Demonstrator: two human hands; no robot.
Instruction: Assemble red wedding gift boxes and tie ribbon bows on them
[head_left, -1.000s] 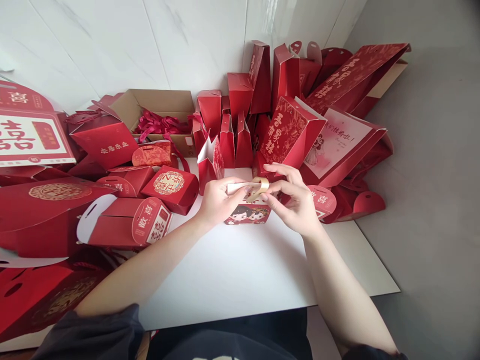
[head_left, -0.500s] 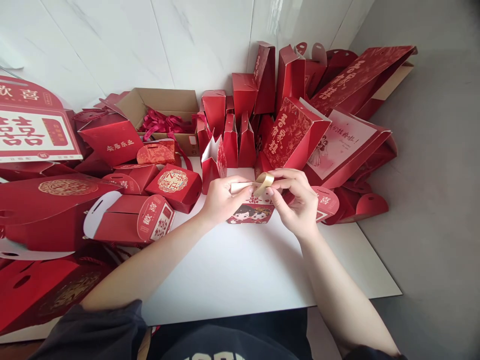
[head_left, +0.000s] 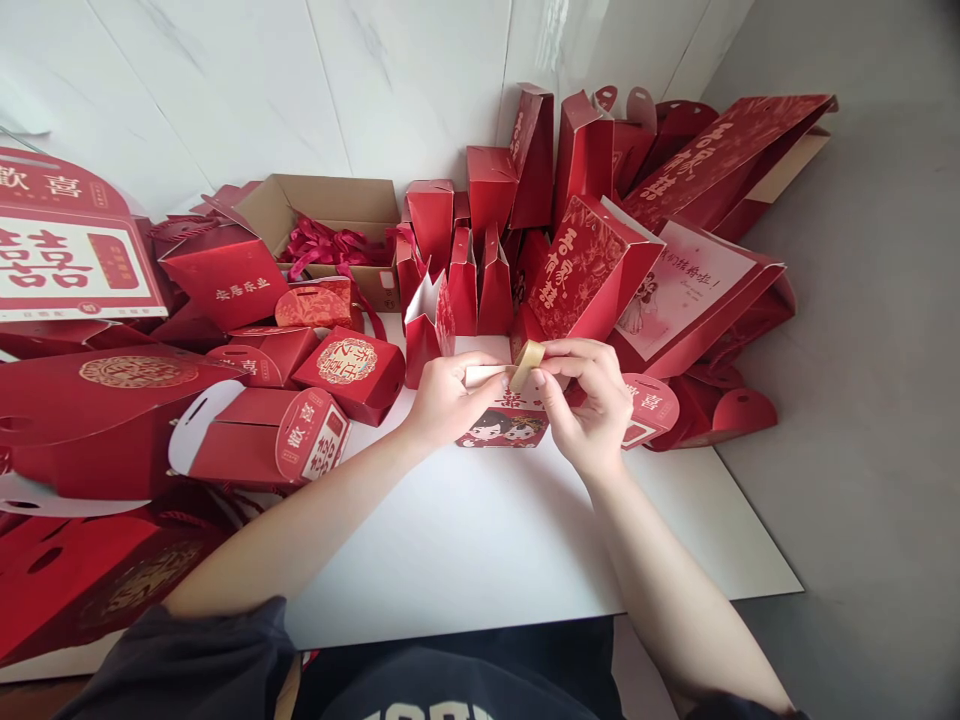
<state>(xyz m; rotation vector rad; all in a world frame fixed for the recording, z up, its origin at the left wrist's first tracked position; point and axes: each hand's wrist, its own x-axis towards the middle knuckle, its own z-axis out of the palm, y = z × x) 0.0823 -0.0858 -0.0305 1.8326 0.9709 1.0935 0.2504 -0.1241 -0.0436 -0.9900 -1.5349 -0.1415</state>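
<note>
A small red gift box (head_left: 501,430) with two cartoon faces printed on its front stands upright on the white table. My left hand (head_left: 459,398) is closed on the box's upper left edge, thumb in front and fingers behind. Above the top of the box, a gold ribbon (head_left: 529,362) bends into a loop. Thumb and fingers of my right hand (head_left: 589,400) pinch the ribbon at the loop's right side. Where the ribbon meets the box is partly hidden behind my fingers.
Red gift boxes (head_left: 349,375) crowd the left side of the white table (head_left: 480,540). An open cardboard carton (head_left: 341,200) with crimson ribbons (head_left: 330,245) stands behind them. Several red paper bags (head_left: 592,270) line the back and right. A grey wall (head_left: 862,400) rises on the right.
The ribbon loop has tilted slightly, and my right fingers have shifted a little on it. My left hand keeps its hold on the box. The camera view has moved very slightly.
</note>
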